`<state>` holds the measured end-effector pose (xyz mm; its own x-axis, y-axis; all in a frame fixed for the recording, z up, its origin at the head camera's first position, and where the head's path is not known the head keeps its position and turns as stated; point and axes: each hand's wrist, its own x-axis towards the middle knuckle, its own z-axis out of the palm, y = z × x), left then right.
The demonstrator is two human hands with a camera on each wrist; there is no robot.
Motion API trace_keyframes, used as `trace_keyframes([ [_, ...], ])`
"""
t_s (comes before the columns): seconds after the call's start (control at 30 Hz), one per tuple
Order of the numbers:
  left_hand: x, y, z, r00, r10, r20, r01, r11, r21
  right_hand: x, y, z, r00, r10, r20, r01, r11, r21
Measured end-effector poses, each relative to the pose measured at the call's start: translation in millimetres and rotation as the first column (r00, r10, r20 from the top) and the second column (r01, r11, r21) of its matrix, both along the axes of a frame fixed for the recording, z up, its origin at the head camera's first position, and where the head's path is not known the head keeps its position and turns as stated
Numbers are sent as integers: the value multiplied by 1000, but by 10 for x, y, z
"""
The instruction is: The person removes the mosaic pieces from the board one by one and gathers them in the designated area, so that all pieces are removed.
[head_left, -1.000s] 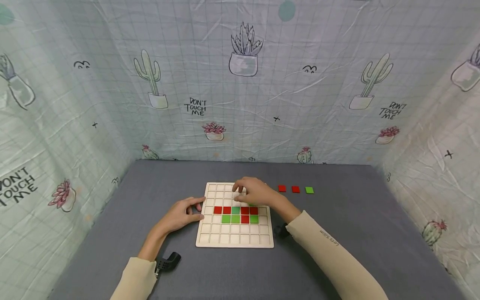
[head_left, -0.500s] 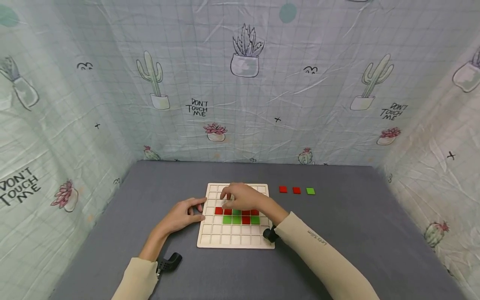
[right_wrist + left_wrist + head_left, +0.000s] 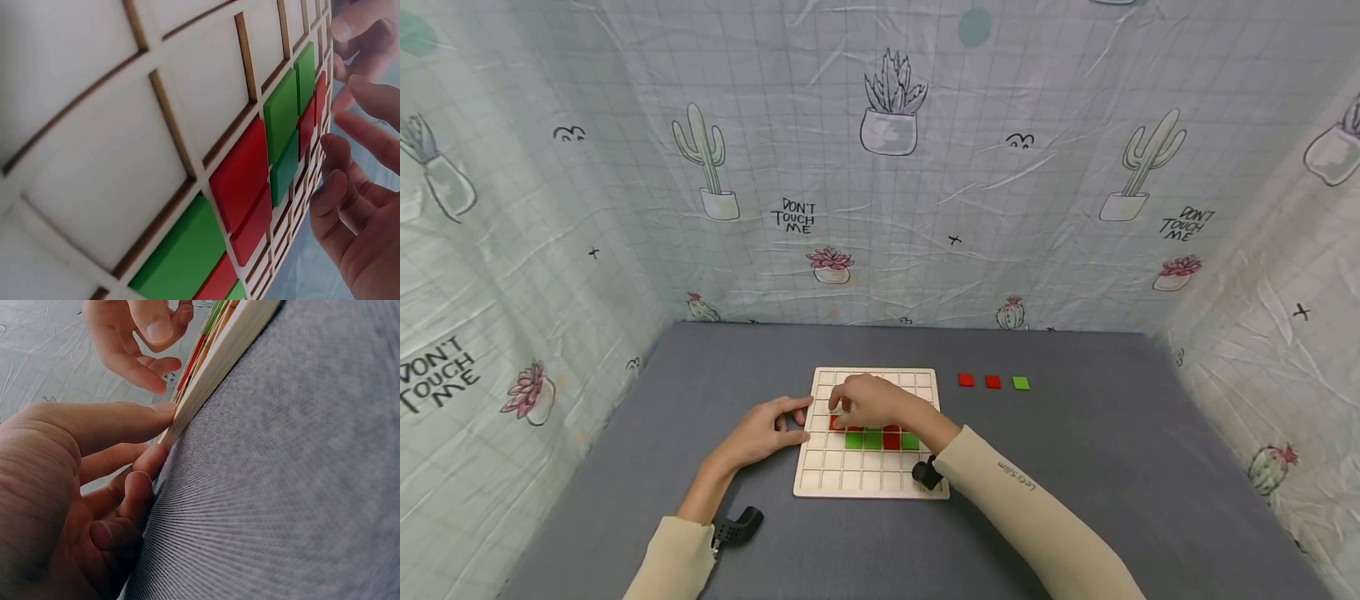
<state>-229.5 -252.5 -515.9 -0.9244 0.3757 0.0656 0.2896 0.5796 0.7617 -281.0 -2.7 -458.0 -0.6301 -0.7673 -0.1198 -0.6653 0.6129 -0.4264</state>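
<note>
A pale wooden grid board (image 3: 871, 481) lies flat, with red and green square tiles in its middle rows. My left hand (image 3: 767, 427) is at the board's left edge, thumb and index fingertip touching it a little apart; in the left wrist view the thumb (image 3: 119, 425) meets the wooden edge. Over the board, my right hand (image 3: 872, 402) hovers with loosely bent fingers, its thumb near the leftmost red tile (image 3: 833, 423). No tile shows between its fingers in the right wrist view. Below that row, green tiles (image 3: 854, 441) and one red tile (image 3: 891, 441) sit in the cells.
Right of the board, a red tile (image 3: 966, 380), another red tile (image 3: 993, 382) and a green tile (image 3: 1021, 383) lie in a line on the grey tabletop (image 3: 1075, 467). A cactus-print cloth (image 3: 955, 192) hangs behind and at both sides.
My right hand has moved left and slightly nearer across the board, to the left end of the red row. The left hand has stayed at the edge.
</note>
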Motion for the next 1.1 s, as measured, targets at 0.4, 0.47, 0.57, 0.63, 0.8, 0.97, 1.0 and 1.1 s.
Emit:
trace_keyframes([
  [0.4,-9,-3,-3,1000,-8,-26,8,1000,0,48,-74,-46,999,21,-30,-20,999,48],
  [0.47,-4,-1,1,1000,-3,-18,3,1000,-3,48,-77,-57,999,22,-32,-21,999,46],
  [0.57,3,-1,5,1000,-2,-7,2,1000,-9,42,-79,-75,999,23,-34,-22,999,39],
  [0.63,7,-1,5,1000,1,-2,-1,1000,-12,41,-80,-80,999,21,-31,-20,999,34],
  [0.8,-8,-3,-10,1000,-11,-2,11,1000,3,45,-72,-88,1000,0,-28,0,1000,20],
  [0.97,-11,-5,-9,1000,-17,-7,17,1000,7,59,-64,-96,999,-18,-45,19,1000,12],
  [1.0,-9,-6,-7,1000,-19,-8,19,1000,6,61,-63,-98,999,-20,-46,20,1000,10],
  [1.1,-4,-11,-7,1000,-24,-9,24,1000,7,67,-62,-107,998,-24,-51,24,1000,2],
])
